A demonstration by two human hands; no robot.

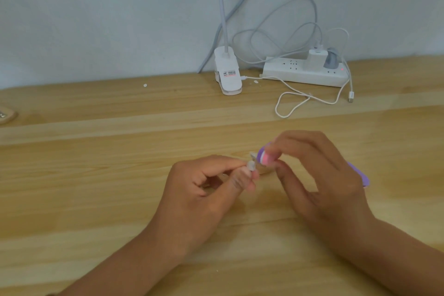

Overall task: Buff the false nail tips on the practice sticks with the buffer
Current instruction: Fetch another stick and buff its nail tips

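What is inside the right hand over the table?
The right hand holds the buffer. Its pink-and-purple end shows in front of the hand, and its purple far end sticks out past the hand on the other side. The hand covers the buffer's middle, so that part cannot be seen.

Table: pale wood, grain plain, smooth, faint satin sheen. Buffer at centre: foam-like pink core, purple facings, matt. Nail tip at its nine o'clock: cloudy clear plastic. Lamp clip at twelve o'clock, power strip at one o'clock: white plastic, smooth, slight gloss. Wall: matt.
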